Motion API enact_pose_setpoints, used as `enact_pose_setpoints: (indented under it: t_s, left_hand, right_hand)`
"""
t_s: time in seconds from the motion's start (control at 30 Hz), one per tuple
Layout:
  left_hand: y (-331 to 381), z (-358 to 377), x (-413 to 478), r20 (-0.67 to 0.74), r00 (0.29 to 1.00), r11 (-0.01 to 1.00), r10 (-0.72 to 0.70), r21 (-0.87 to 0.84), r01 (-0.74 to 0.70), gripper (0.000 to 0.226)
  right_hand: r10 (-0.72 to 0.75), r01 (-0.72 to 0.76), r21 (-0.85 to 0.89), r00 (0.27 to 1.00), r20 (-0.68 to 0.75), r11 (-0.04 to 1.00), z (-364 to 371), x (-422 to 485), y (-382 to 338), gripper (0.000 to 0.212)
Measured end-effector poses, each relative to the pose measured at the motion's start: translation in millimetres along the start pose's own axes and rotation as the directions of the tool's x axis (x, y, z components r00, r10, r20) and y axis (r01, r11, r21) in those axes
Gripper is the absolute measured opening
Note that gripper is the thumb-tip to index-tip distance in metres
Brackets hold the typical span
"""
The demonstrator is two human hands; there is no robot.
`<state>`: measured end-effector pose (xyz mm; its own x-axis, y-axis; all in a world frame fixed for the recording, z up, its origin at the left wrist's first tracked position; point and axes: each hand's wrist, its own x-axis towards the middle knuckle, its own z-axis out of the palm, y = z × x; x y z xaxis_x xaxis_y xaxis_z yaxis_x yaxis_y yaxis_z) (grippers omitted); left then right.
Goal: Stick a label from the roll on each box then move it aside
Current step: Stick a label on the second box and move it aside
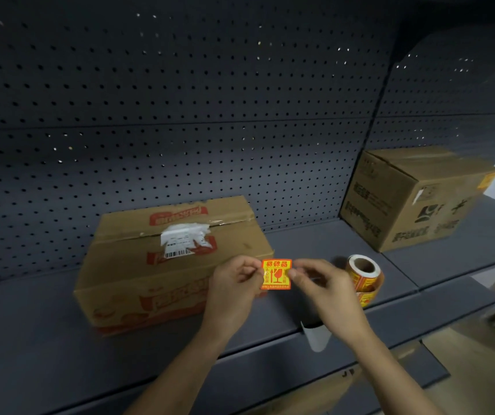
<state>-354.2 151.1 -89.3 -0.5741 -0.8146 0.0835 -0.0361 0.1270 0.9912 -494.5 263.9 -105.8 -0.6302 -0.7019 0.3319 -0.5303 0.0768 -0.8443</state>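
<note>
A flat brown cardboard box (162, 265) with red print and a torn white shipping sticker lies on the grey shelf (30, 339). In front of its right corner, both hands hold up a square orange-and-red fragile label (276, 274). My left hand (234, 283) pinches the label's left edge and my right hand (321, 283) pinches its right edge. The label roll (364, 275) lies on the shelf just right of my right hand. A strip of white backing paper (315, 336) hangs below my right hand.
A taller brown box (411, 199) with an orange label on its right face stands at the back right of the shelf. A dark pegboard wall (180, 100) closes the back. The shelf's front edge (180, 381) runs below my forearms.
</note>
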Motion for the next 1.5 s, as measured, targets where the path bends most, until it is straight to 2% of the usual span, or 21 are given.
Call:
enact_pose_setpoints:
  t_s: [0.17, 0.23, 0.33, 0.4, 0.5, 0.6, 0.67, 0.8, 0.9, 1.13, 1.4, 1.5]
  left_hand:
    - [-0.8, -9.2, -4.1, -0.007, 0.999, 0.996, 0.048, 0.07, -0.047, 0.008]
    - [-3.9, -13.3, -5.4, -0.024, 0.994, 0.97, 0.111, 0.22, -0.103, 0.01]
    - [-9.6, -21.0, -5.9, 0.031, 0.97, 0.807, 0.241, 0.55, -0.218, 0.012]
    - [-12.7, -26.5, -4.0, 0.047, 0.956, 0.704, 0.291, 0.666, -0.247, 0.014]
    - [-14.4, -34.0, 0.5, 0.053, 0.903, 0.554, 0.426, 0.774, -0.306, 0.023]
    - [-17.5, -38.7, 8.4, 0.093, 0.796, 0.422, 0.599, 0.807, -0.412, 0.031]
    - [-18.0, -39.6, 14.1, 0.141, 0.785, 0.36, 0.603, 0.83, -0.425, 0.038]
    - [-25.2, -39.5, 23.0, 0.189, 0.849, 0.312, 0.494, 0.873, -0.376, 0.054]
    - [-30.9, -38.9, 27.1, 0.188, 0.853, 0.289, 0.486, 0.887, -0.36, 0.056]
    - [-32.9, -35.6, 31.3, 0.119, 0.834, 0.315, 0.538, 0.89, -0.331, 0.044]
    - [-33.0, -30.9, 33.5, 0.101, 0.779, 0.269, 0.619, 0.905, -0.33, 0.035]
    - [-33.4, -31.2, 35.2, 0.09, 0.785, 0.281, 0.612, 0.904, -0.323, 0.036]
  right_hand:
    - [0.087, -0.098, 0.2, 0.994, 0.061, 0.975, 12.0, 5.0, 0.9, 0.002]
    - [0.099, -0.111, 0.217, 0.993, 0.068, 0.97, 15.4, 5.7, 1.8, 0.004]
    - [0.097, -0.118, 0.189, 0.988, 0.116, 0.975, 19.1, 7.2, 3.1, 0.006]
    - [0.098, -0.117, 0.163, 0.988, 0.119, 0.98, 20.1, 9.5, 6.4, 0.007]
    - [0.098, -0.114, 0.109, 0.985, 0.145, 0.987, 21.2, 13.7, 12.4, 0.01]
    - [0.101, -0.118, 0.091, 0.98, 0.173, 0.989, 26.1, 18.2, 15.2, 0.011]
    - [0.091, -0.109, 0.097, 0.98, 0.177, 0.989, 29.4, 21.4, 15.4, 0.012]
    - [0.088, -0.108, 0.11, 0.981, 0.173, 0.988, 34.4, 26.1, 17.5, 0.012]
    - [0.09, -0.111, 0.111, 0.98, 0.177, 0.988, 37.1, 28.4, 18.0, 0.009]
    - [0.106, -0.117, 0.08, 0.985, 0.135, 0.99, 41.8, 31.5, 20.2, 0.008]
    - [0.138, -0.14, 0.072, 0.99, 0.035, 0.987, 44.7, 32.0, 19.7, 0.001]
    - [0.132, -0.131, 0.053, 0.991, 0.001, 0.99, 43.3, 30.6, 14.8, 0.009]
